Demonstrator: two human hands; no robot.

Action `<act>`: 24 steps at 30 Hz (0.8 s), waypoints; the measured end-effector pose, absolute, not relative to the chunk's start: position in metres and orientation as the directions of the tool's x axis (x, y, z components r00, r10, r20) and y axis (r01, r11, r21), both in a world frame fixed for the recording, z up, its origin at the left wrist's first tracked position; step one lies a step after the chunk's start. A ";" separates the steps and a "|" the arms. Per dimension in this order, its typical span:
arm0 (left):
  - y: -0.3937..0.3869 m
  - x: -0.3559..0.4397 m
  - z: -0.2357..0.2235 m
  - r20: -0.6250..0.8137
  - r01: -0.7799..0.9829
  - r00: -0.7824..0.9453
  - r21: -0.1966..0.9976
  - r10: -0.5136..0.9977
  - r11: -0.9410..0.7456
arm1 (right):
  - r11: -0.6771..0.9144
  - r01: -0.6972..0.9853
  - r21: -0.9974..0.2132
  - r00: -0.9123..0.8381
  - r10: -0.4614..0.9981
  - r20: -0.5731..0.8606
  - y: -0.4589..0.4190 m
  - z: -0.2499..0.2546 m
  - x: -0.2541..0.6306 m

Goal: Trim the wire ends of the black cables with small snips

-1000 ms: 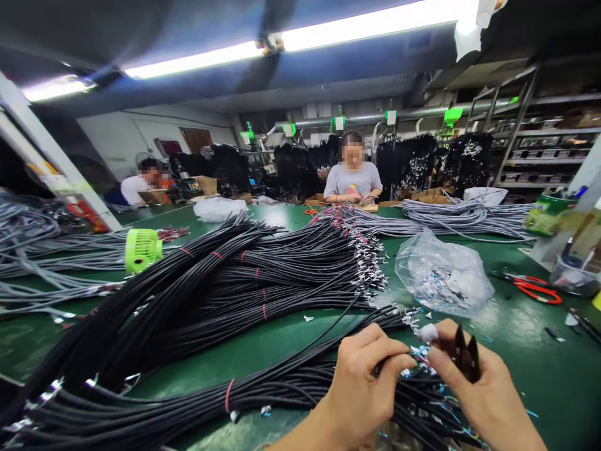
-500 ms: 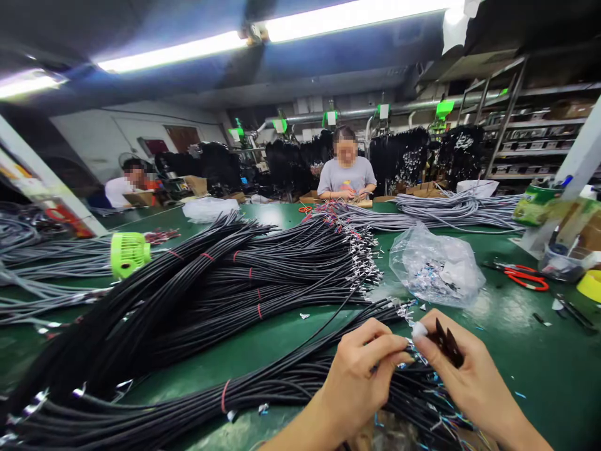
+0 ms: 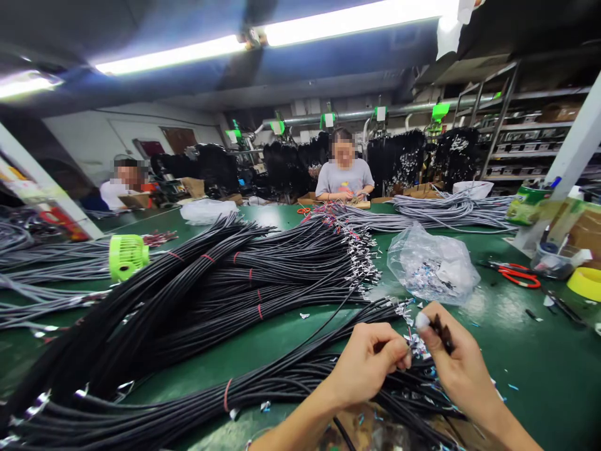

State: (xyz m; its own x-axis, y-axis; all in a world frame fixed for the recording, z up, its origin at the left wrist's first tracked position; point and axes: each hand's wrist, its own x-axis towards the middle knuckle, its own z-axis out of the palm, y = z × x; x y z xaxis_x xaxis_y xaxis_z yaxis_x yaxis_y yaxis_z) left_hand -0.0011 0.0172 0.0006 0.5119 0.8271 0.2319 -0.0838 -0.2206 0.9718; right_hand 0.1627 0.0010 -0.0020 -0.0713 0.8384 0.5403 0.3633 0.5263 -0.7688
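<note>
My left hand point(image 3: 370, 363) is closed in a pinch on a cable end, mostly hidden by the fingers, with fine wire strands at the fingertips. Just to its right, my right hand point(image 3: 457, 360) is closed around a small dark two-pronged tool point(image 3: 442, 333), largely covered by the palm. White wrapping point(image 3: 422, 321) covers its thumb tip. Beneath both hands lies a bundle of black cables point(image 3: 277, 391) with stripped, coloured wire ends. Behind them, more tied black cables point(image 3: 300, 282) end in white-tipped wires.
A clear plastic bag point(image 3: 432, 263) of scraps lies beyond my right hand. Red-handled scissors point(image 3: 519, 275), a yellow ring point(image 3: 586, 283) and a tub point(image 3: 556, 260) stand right. A green fan point(image 3: 128, 257) is left. A co-worker point(image 3: 344, 172) sits across the table.
My hands have moved slightly apart. The right hand has turned, so less of the dark tool shows. My left fingers have curled tighter. The view has shifted slightly.
</note>
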 end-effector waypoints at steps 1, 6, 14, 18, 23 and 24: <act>0.017 -0.001 0.001 0.222 -0.103 0.513 0.975 0.829 -0.198 | 0.528 0.377 -0.761 -0.056 0.833 0.550 0.001 -0.001 0.164; 0.018 -0.003 0.003 0.187 -0.113 0.521 0.982 0.833 -0.150 | 0.588 0.360 -0.724 -0.219 0.808 0.547 -0.001 0.003 0.165; 0.014 -0.007 0.011 0.278 0.023 0.469 0.945 0.838 -0.326 | 0.317 0.210 -0.925 -0.327 0.914 0.240 -0.003 0.003 0.162; 0.012 -0.005 0.007 0.401 0.159 0.271 0.878 0.875 -0.451 | 0.369 0.399 -0.839 -0.076 0.926 0.371 -0.001 -0.005 0.161; 0.016 -0.002 0.005 0.377 0.117 0.260 0.901 0.889 -0.417 | 0.163 0.132 -0.978 -0.179 0.974 0.139 -0.005 -0.010 0.154; 0.017 -0.002 0.006 0.349 0.096 0.288 0.916 0.892 -0.390 | 0.156 0.103 -0.982 -0.227 0.965 0.130 -0.006 -0.009 0.153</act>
